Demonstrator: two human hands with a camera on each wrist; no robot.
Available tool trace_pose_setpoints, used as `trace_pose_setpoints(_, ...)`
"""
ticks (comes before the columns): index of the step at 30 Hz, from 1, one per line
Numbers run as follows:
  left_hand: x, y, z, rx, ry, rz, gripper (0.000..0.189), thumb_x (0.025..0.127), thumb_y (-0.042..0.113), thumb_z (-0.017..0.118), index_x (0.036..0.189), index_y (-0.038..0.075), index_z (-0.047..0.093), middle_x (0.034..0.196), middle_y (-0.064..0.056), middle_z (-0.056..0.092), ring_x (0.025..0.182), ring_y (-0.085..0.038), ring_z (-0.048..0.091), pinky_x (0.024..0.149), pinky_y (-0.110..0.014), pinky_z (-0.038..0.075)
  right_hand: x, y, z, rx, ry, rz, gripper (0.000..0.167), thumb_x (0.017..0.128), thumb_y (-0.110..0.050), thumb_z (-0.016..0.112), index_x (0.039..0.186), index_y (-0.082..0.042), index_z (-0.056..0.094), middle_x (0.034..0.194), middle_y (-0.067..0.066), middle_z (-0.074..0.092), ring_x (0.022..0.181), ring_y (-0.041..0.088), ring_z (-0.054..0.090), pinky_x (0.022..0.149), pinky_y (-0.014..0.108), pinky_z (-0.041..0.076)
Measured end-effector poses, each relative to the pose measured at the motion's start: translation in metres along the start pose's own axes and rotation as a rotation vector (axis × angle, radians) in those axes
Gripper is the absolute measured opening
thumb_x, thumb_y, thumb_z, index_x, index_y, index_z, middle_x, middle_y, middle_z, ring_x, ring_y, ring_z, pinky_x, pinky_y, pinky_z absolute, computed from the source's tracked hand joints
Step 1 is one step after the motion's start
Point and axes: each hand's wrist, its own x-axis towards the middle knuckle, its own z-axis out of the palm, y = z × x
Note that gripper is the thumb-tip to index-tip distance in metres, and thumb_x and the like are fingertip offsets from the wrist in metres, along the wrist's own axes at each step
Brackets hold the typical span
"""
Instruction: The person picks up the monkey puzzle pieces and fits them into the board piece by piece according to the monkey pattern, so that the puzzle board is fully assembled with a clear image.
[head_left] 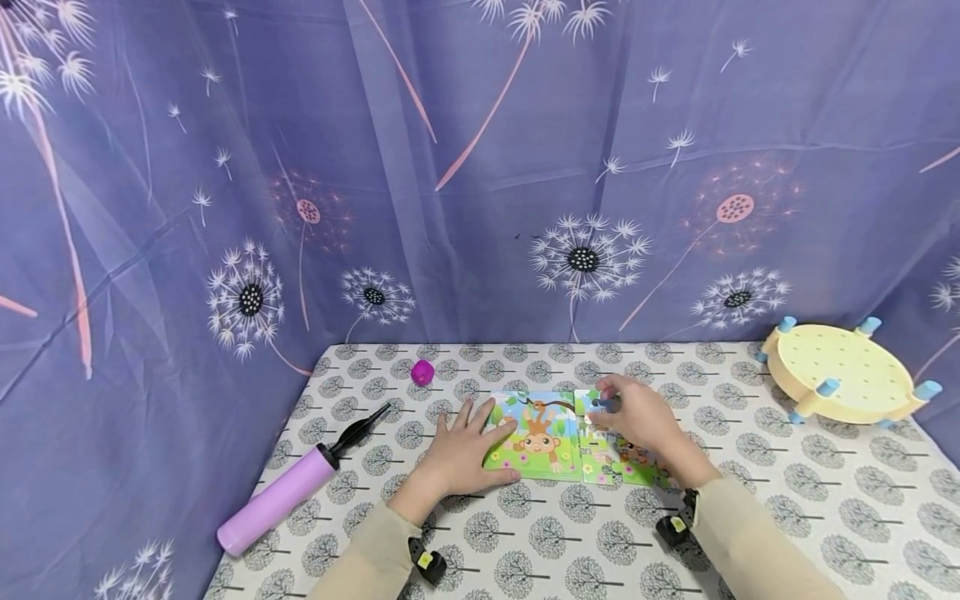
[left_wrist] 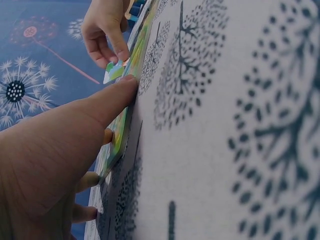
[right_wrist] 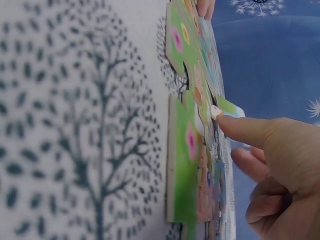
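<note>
A monkey picture board [head_left: 534, 421] lies flat on the table, and my left hand [head_left: 467, 457] rests on its left side with fingers spread. In the left wrist view that thumb [left_wrist: 117, 97] lies along the board's near edge. Right beside the board are jigsaw puzzle pieces [head_left: 597, 471] with green grass and flowers. Over these, my right hand [head_left: 643, 417] pinches a puzzle piece [right_wrist: 229, 106] between thumb and finger, its edge tilted up above the others. Part of the pieces is hidden under the right hand in the head view.
To the left lies a purple hand pump [head_left: 281, 500] with a black nozzle. A small magenta object [head_left: 422, 372] sits near the back edge. At the far right is a yellow oval stool-like thing [head_left: 843, 371] with blue-tipped legs pointing up. A dandelion-print curtain [head_left: 480, 233] hangs behind the table.
</note>
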Motion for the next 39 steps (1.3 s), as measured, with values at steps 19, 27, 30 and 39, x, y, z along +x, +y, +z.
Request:
trace_pose_setpoints(19,-0.001,0.0,0.001,0.025,-0.009,-0.006,0.088,0.09,0.088,0.035,0.165,0.04,0.027,0.174,-0.008,0.011,0.155,-0.047,0.013,0.114,-0.079,0.017,0.001,-0.006,0.0,0.222,0.097,0.027,0.017,0.097,-0.017,0.074,0.112,-0.009,0.075,0.093,0.0,0.075,0.073,0.017,0.064,0.061,0.03,0.053)
trace_pose_setpoints(27,0.0,-0.003,0.002,0.012,0.003,-0.011,0.095,0.091,0.086,0.038,0.166,0.031,0.026,0.173,-0.005,0.014,0.156,-0.042,0.014,0.115,-0.077,0.018,0.007,-0.016,0.011,0.351,0.042,0.062,0.018,0.096,-0.017,0.075,0.111,-0.006,0.075,0.097,0.006,0.074,0.066,0.019,0.059,0.048,0.024,0.047)
trace_pose_setpoints(30,-0.001,-0.005,0.001,0.0,0.006,-0.012,0.095,0.091,0.086,0.04,0.166,0.029,0.027,0.173,-0.004,0.016,0.156,-0.041,0.015,0.115,-0.076,0.018,0.011,-0.023,0.015,0.349,0.013,0.088,0.019,0.097,-0.019,0.074,0.111,-0.007,0.075,0.097,0.006,0.074,0.064,0.019,0.059,0.047,0.025,0.046)
trace_pose_setpoints(39,-0.002,-0.005,-0.004,-0.029,0.011,-0.007,0.093,0.09,0.084,0.046,0.166,0.031,0.029,0.172,-0.005,0.021,0.156,-0.041,0.018,0.115,-0.077,0.019,0.025,-0.046,0.036,0.326,-0.023,0.091,0.02,0.095,-0.018,0.076,0.11,-0.004,0.077,0.093,0.004,0.076,0.074,0.017,0.067,0.059,0.03,0.054)
